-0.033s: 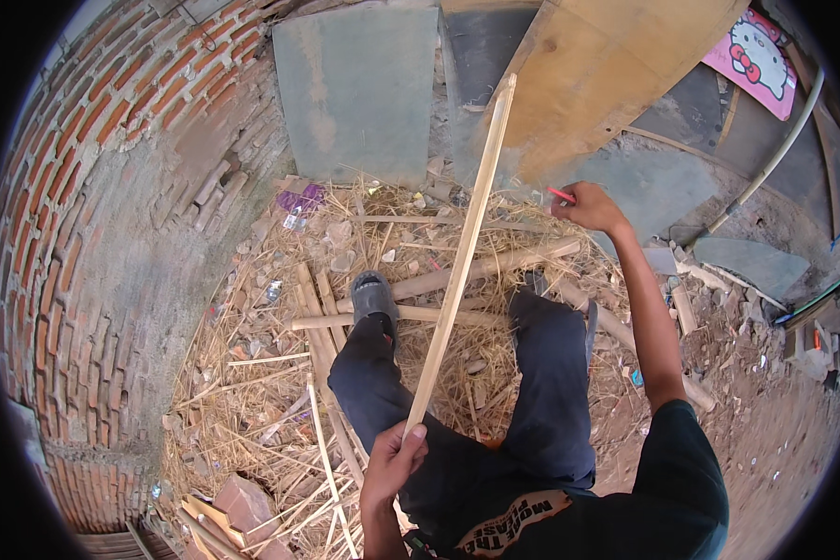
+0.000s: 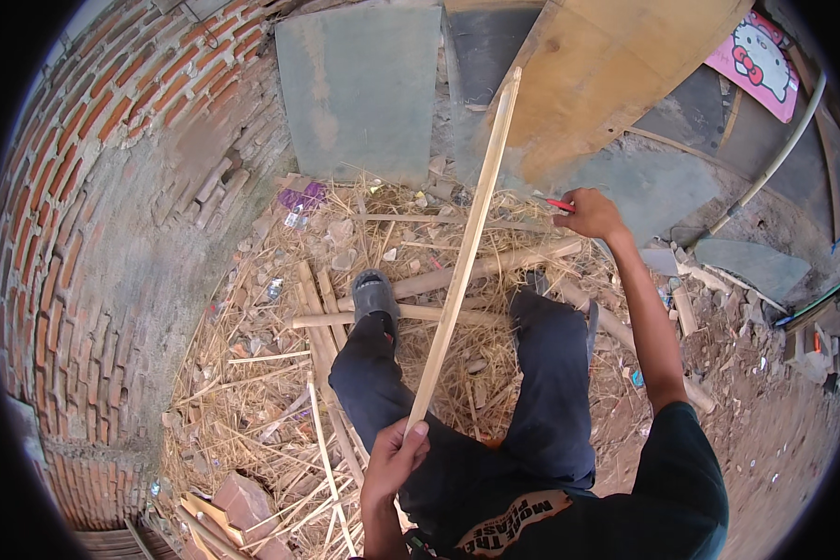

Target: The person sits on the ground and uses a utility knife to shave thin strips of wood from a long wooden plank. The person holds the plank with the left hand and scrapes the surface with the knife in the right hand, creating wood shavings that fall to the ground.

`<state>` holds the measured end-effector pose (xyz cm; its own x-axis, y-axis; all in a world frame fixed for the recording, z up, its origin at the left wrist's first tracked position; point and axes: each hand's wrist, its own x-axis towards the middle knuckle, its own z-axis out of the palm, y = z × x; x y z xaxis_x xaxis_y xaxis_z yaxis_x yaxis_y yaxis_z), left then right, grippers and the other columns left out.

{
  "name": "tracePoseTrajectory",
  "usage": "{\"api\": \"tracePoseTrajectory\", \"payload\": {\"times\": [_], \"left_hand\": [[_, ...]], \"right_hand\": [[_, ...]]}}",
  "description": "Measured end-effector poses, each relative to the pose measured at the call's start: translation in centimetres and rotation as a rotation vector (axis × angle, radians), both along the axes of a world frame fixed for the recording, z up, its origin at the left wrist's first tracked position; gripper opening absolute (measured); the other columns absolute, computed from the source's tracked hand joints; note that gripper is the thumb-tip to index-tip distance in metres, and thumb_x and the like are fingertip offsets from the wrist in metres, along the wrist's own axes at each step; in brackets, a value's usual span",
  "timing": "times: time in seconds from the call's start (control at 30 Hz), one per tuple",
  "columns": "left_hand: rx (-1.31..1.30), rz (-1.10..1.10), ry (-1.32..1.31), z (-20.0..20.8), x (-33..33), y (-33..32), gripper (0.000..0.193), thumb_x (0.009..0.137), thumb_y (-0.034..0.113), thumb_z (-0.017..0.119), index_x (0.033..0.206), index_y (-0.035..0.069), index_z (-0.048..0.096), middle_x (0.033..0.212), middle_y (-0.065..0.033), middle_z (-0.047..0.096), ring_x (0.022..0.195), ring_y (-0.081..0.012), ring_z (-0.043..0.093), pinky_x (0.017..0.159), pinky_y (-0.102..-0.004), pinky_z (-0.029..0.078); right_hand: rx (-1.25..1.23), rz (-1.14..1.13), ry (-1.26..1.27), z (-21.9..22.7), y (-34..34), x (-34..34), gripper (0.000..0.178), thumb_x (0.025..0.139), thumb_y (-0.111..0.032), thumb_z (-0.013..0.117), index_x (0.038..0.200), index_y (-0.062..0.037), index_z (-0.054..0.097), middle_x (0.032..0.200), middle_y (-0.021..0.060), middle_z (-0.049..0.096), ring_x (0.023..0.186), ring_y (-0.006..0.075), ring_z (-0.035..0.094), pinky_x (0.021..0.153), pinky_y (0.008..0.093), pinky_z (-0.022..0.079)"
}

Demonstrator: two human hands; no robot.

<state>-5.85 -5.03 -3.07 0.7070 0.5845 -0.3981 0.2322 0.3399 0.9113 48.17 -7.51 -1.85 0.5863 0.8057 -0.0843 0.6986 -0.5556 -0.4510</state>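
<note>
My left hand [image 2: 394, 462] is closed around the lower end of a long, pale bamboo strip [image 2: 464, 261]. The strip slants up and away over my lap, its far tip in front of a leaning tan board. Out to the right, my right hand [image 2: 588, 215] grips a small red-handled knife [image 2: 560, 204]. A thin greyish blade seems to point left toward the strip, with a gap between them. My fingers hide part of the handle.
Bamboo poles [image 2: 481, 269] lie crossed by my feet, over straw-like shavings [image 2: 252, 401] and rubble. A brick wall [image 2: 93, 252] rises on the left. A grey panel [image 2: 359, 93] and a tan board [image 2: 607, 75] lean ahead. A pale pipe [image 2: 765, 168] stands at right.
The knife in my right hand has turned a little, and more of its thin grey front end shows. My left hand and the strip are almost unmoved.
</note>
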Motion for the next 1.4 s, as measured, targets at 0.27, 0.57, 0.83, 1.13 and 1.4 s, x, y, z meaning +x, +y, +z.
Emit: {"api": "tracePoseTrajectory", "payload": {"times": [0.27, 0.57, 0.83, 1.13, 1.4], "left_hand": [[0.019, -0.022, -0.146, 1.0, 3.2, 1.4, 0.046, 0.118, 0.043, 0.053, 0.089, 0.008, 0.056, 0.075, 0.0024, 0.045, 0.06, -0.0062, 0.04, 0.052, -0.0241, 0.03], [-0.01, -0.085, -0.253, 3.2, 6.6, 2.0, 0.039, 0.118, 0.043, 0.053, 0.105, 0.007, 0.057, 0.081, 0.0046, 0.044, 0.066, -0.0044, 0.038, 0.057, -0.0225, 0.032], [0.188, -0.089, -0.341, 3.0, 7.6, 1.6, 0.047, 0.115, 0.049, 0.058, 0.104, 0.004, 0.059, 0.076, 0.004, 0.049, 0.061, -0.0049, 0.042, 0.054, -0.0234, 0.034], [0.338, -0.02, -0.107, 3.0, 7.8, 1.2, 0.027, 0.116, 0.027, 0.061, 0.12, 0.001, 0.069, 0.078, 0.0029, 0.059, 0.07, -0.0062, 0.053, 0.063, -0.0275, 0.044], [0.478, -0.017, 0.04, 4.1, 8.1, 0.7, 0.032, 0.116, 0.028, 0.059, 0.118, -0.003, 0.069, 0.075, -0.0086, 0.062, 0.069, -0.0146, 0.058, 0.065, -0.0359, 0.049]], "right_hand": [[0.494, -0.061, 0.257, 4.0, -3.7, -11.0, 0.044, 0.108, -0.045, 0.063, 0.12, -0.0042, 0.072, 0.086, 0.0193, 0.074, 0.088, 0.0373, 0.075, 0.076, 0.0419, 0.054], [0.825, 0.421, 0.113, 2.7, -6.2, -24.3, 0.032, 0.096, -0.026, 0.085, 0.116, -0.0039, 0.074, 0.092, 0.0139, 0.077, 0.076, 0.0306, 0.076, 0.068, 0.0381, 0.059], [0.866, 0.487, 0.031, 1.9, -6.0, -26.6, 0.039, 0.086, -0.023, 0.091, 0.117, -0.0041, 0.079, 0.085, 0.0076, 0.074, 0.066, 0.0232, 0.073, 0.059, 0.0334, 0.057], [0.793, 0.451, -0.009, 2.9, -6.2, -26.9, 0.04, 0.08, -0.021, 0.091, 0.116, -0.0045, 0.083, 0.077, 0.0054, 0.072, 0.061, 0.0227, 0.071, 0.057, 0.033, 0.055], [0.781, 0.432, -0.078, 3.0, -6.2, -26.1, 0.037, 0.083, -0.029, 0.091, 0.117, -0.0128, 0.084, 0.074, 0.0006, 0.07, 0.057, 0.0204, 0.067, 0.055, 0.0335, 0.052]]}}
